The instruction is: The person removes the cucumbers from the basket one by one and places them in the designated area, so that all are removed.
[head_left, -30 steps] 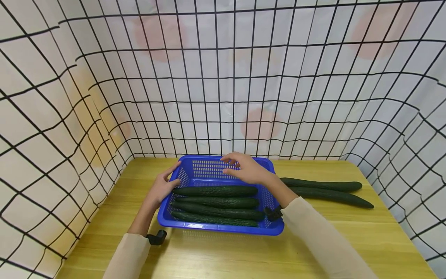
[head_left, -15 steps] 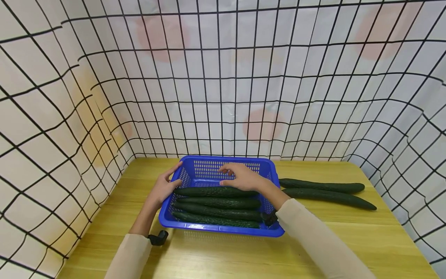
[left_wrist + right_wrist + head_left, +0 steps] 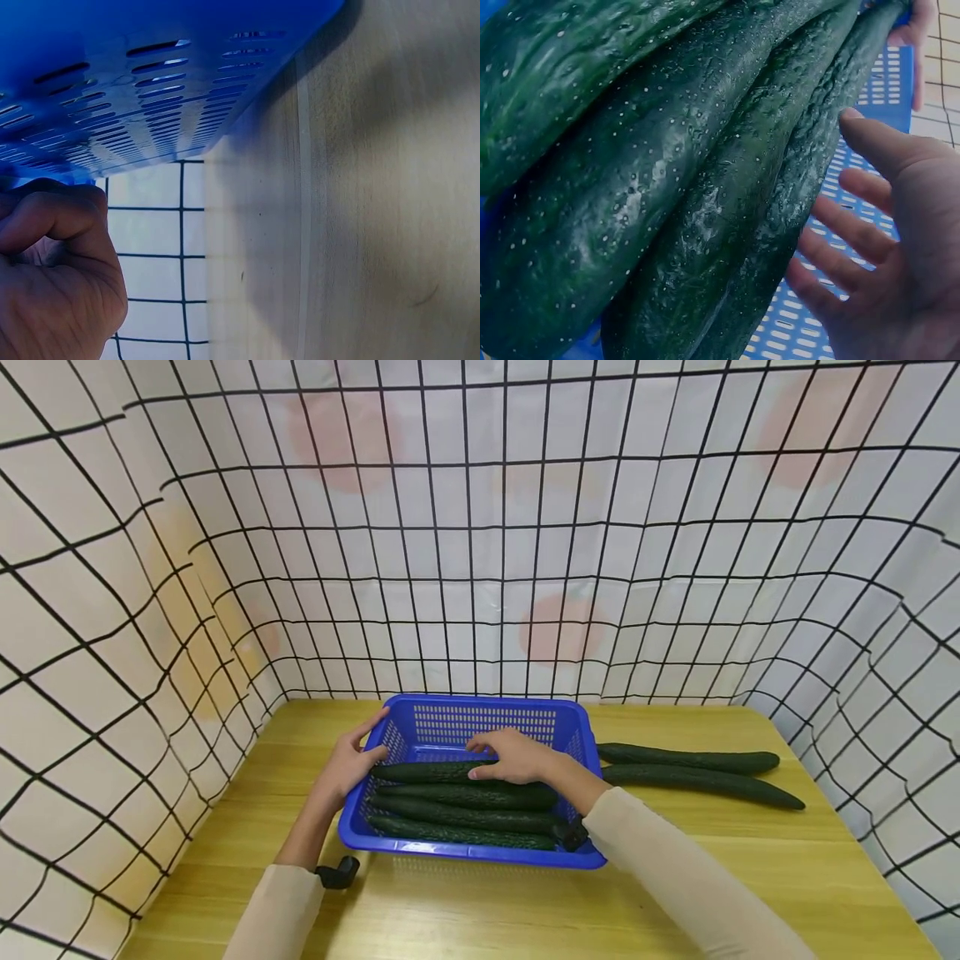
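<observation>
near side of blue basket [image 3: 480, 853]: three cucumbers [image 3: 465, 813] laid lengthwise. right hand [image 3: 517, 756], higher over the basket a second ago, is now down at the rearmost cucumber [image 3: 423, 772] inside it; judged within easy grasp. that cucumber lies under the thumb, fingers beyond it, loosely spread, no grip seen. left hand [image 3: 351, 764] grips the basket's left rim. right of basket, on bench [image 3: 450, 910]: two more cucumbers [image 3: 705, 762].

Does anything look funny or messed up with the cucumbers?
Nothing looks spilled or broken. The only odd ones out are two cucumbers lying on the table, right of the blue basket, while four others lie inside it.
</observation>
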`<state>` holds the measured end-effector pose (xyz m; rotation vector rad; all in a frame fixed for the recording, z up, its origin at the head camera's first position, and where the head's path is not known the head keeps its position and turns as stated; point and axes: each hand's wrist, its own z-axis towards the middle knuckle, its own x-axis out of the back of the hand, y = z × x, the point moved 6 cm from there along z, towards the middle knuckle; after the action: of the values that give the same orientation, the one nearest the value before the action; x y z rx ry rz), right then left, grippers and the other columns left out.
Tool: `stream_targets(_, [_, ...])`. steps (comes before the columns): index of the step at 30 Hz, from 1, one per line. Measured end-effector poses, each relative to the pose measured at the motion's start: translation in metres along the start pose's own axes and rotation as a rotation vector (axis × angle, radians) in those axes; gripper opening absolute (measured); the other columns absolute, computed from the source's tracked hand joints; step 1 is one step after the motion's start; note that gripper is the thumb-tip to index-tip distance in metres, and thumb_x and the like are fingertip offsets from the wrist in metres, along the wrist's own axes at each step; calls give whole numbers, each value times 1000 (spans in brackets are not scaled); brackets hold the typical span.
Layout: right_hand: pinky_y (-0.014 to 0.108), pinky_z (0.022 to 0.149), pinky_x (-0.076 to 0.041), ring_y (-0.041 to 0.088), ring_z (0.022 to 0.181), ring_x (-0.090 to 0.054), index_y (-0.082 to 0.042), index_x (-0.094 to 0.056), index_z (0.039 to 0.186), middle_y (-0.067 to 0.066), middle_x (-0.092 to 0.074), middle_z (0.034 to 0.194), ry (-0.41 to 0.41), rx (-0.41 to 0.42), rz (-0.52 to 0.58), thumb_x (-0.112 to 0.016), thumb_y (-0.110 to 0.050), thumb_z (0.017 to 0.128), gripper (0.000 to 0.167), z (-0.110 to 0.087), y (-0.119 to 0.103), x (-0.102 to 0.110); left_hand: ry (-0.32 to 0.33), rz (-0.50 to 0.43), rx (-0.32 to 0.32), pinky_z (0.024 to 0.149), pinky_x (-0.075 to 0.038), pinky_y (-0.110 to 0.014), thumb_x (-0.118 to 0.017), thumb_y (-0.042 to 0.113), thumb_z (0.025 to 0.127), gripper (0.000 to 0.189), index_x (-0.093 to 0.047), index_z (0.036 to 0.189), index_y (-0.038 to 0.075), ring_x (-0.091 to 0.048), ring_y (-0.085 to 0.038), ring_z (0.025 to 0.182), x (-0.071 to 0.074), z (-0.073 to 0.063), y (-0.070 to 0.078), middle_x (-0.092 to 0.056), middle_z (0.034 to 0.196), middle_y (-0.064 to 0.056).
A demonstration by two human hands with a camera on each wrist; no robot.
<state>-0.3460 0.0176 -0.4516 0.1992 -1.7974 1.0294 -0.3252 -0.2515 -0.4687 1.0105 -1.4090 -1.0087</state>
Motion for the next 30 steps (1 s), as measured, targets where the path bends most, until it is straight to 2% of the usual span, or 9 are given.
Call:
stream_targets(5, [49,115,-45,29,138,-55,-11,-54,148,11,-59,148,-78,-26,-33,-63,-43,101,58,-1,3,-9,-2,1,16,66,-63,-37,-59,11,96,72,-39,158,41,-72,-23,79,0,-1,-1,-54,143,-31])
stream_targets(9, [48,116,-43,30,140,-51,-12,-57,146,11,-57,148,-81,-47,-68,-63,-42,101,54,0,6,-11,-5,4,16,65,-63,-37,-59,11,96,72,-39,159,40,-72,-24,78,0,-2,-1,-53,143,-31])
stream_targets(14, [47,112,-47,29,134,-57,-13,-62,140,11,-61,141,-44,-42,-66,-68,-40,99,50,0,10,-8,0,10,6,64,-63,-35,-58,11,97,71,-39,159,40,-72,-24,77,0,-1,-1,-50,148,-28])
stream_targets(19, [49,111,-48,29,133,-58,-15,-65,136,10,-65,139,-4,-48,20,-72,-38,96,46,-1,10,-2,-2,7,3,63,-62,-34,-58,11,97,70,-39,158,41,-71,-23,75,1,-1,0,-49,150,-26])
stream_targets(25, [49,110,-48,28,133,-57,-16,-64,138,7,-64,139,56,-35,56,-72,-38,96,47,-5,5,11,4,-3,11,69,-64,-39,-58,11,98,70,-39,158,42,-72,-27,87,1,-1,3,-42,158,-23])
stream_targets(27, [48,110,-48,27,133,-57,-16,-64,139,6,-64,139,81,-34,66,-71,-39,97,48,-7,5,15,4,-4,12,70,-64,-40,-58,11,97,71,-39,158,41,-72,-28,90,1,0,1,-43,158,-24])
stream_targets(30, [48,109,-49,26,133,-57,-17,-64,139,5,-64,139,121,-35,76,-71,-40,96,49,-12,6,21,-1,-13,14,66,-64,-40,-58,10,98,70,-40,158,41,-73,-32,85,0,0,-1,-49,152,-26])
